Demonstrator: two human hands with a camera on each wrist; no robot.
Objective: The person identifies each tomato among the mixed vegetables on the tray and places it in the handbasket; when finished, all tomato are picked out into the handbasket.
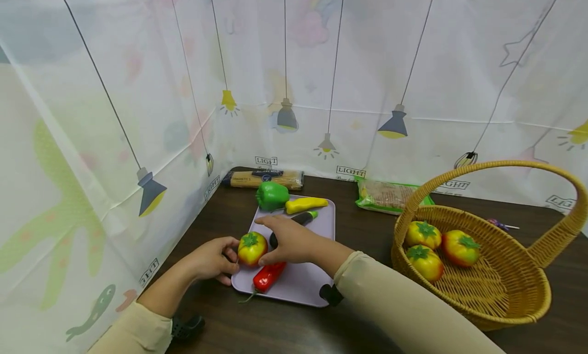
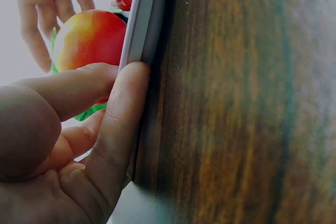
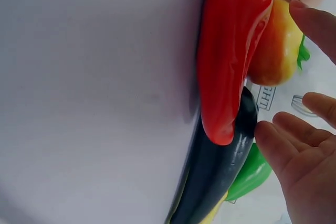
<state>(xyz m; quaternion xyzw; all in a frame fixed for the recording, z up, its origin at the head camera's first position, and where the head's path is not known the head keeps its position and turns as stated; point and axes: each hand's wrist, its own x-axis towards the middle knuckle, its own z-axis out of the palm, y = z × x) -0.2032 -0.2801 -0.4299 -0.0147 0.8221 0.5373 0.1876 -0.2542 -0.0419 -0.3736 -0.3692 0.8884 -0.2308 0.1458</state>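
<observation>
The left hand [image 1: 213,259] is at the left edge of a pale lilac tray [image 1: 298,285]; in the left wrist view its thumb and a finger pinch the tray's rim [image 2: 137,22]. A red-yellow toy tomato [image 1: 251,249] with a green top sits on the tray just beside it. Over the tray, the right hand [image 1: 294,241] holds nothing, fingers spread and thumb close to the tomato. Beneath it a dark eggplant [image 3: 215,166] is partly hidden. A red chili pepper [image 1: 268,277] lies in front, its stem past the tray edge. Behind are a green bell pepper [image 1: 272,195] and a yellow pepper [image 1: 306,205].
On the right stands a wicker basket [image 1: 519,303] with a tall handle, holding three toy tomatoes [image 1: 461,248]. A spaghetti pack [image 1: 266,179] and a green-edged packet [image 1: 388,195] lie along the back by the printed curtain [image 1: 367,63]. A lollipop [image 1: 500,224] is behind the basket.
</observation>
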